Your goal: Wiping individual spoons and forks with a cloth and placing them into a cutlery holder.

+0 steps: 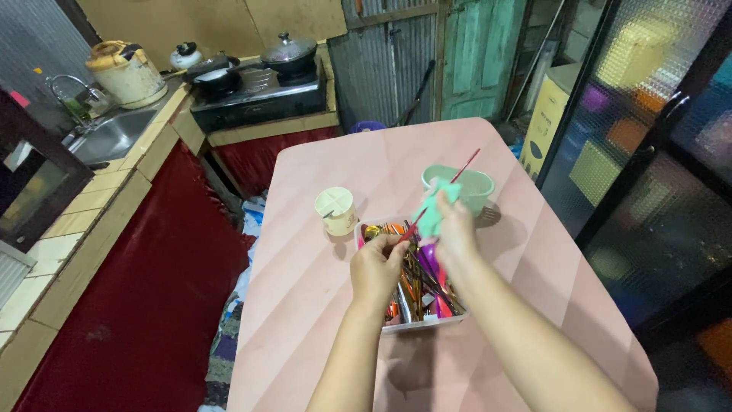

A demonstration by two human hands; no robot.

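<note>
A pink table is spread across the middle of the view, and everything in hand is gathered on it. Beyond its far edge a black stove is seen on the tiled counter, with a lidded pot on top and a steel sink off to the left. Near the centre of the table a clear plastic tray is packed with utensils (orange, purple and metal handles, all jumbled). Just behind it a pale green container is stood, and to its left, slightly apart, a small cream cup. Over the tray the left hand is closed around the lower end of a thin red stick, which is tilted up and to the right, its tip raised above the green container. The right hand is clenched on a green cloth, and the cloth is pressed against the stick's middle, right above the tray's far end.
</note>
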